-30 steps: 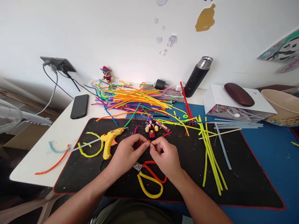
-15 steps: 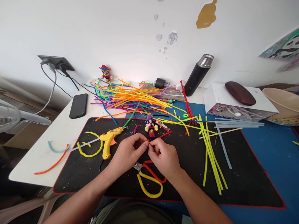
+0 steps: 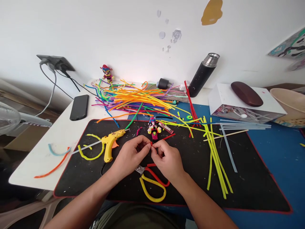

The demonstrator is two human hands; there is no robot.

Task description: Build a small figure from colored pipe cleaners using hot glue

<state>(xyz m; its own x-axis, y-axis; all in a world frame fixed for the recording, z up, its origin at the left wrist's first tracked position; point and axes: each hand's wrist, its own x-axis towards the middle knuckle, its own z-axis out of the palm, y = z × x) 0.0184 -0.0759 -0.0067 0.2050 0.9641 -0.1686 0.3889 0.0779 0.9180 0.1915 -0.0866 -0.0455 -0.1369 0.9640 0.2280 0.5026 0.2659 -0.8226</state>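
Observation:
My left hand (image 3: pixel 132 154) and my right hand (image 3: pixel 168 159) meet fingertip to fingertip over the black mat (image 3: pixel 190 190). Between their pinched fingers shows a small red piece (image 3: pixel 151 143), mostly covered by the fingertips. Just beyond them lies a small colourful figure (image 3: pixel 153 128), with a red strip (image 3: pixel 169 137) at its right. Scissors with one red and one yellow handle (image 3: pixel 153 200) rest below the hands, their blades partly hidden by my left hand. A yellow glue gun (image 3: pixel 110 148) lies to the left.
Behind is a heap of coloured pipe cleaners (image 3: pixel 140 100), with a second figure (image 3: pixel 107 73) near the wall. A phone (image 3: pixel 79 107) is at left. Yellow-green strips (image 3: pixel 216 159), a black flask (image 3: pixel 202 76), a white box (image 3: pixel 247 100) and a bowl (image 3: pixel 289 101) are at right.
The view has shifted very slightly. Both hands keep nearly the same pinched pose around the red piece.

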